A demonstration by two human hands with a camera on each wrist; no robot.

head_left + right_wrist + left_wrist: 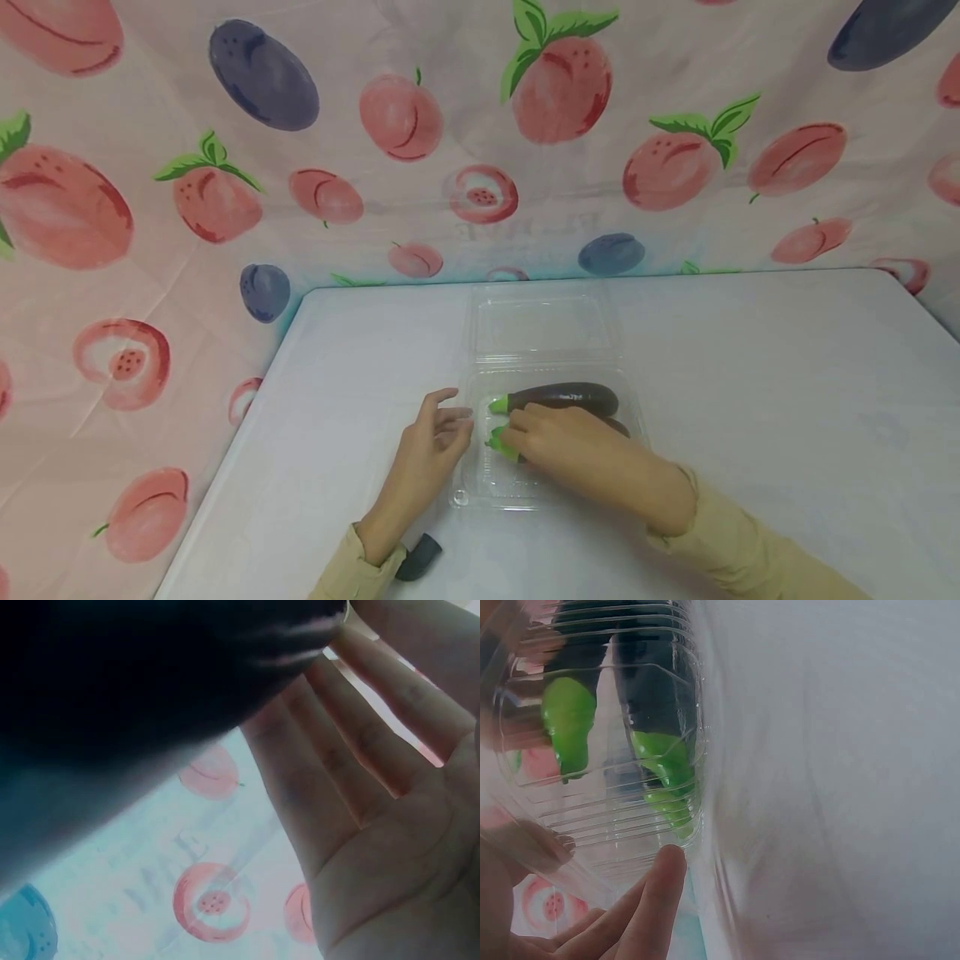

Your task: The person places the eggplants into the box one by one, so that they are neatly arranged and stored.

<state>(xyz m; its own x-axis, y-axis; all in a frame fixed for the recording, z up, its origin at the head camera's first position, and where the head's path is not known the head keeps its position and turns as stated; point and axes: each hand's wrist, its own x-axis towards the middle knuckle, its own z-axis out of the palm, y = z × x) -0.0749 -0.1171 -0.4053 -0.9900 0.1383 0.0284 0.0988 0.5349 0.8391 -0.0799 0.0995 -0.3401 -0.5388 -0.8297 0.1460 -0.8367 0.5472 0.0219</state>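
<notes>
Beneath the right grip (561, 440) clasping it, one eggplant (504, 445) lies mostly hidden, the left grip (437, 438) relaxed.

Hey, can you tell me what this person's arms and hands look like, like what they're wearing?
The left sleeve and right sleeve are long, plain beige fabric, somewhat wrinkled, reaching to about the wrists. The left hand and right hand are bare, with no gloves showing. A dark, rounded piece shows beside the left sleeve; I can't tell whether it's worn.
</notes>
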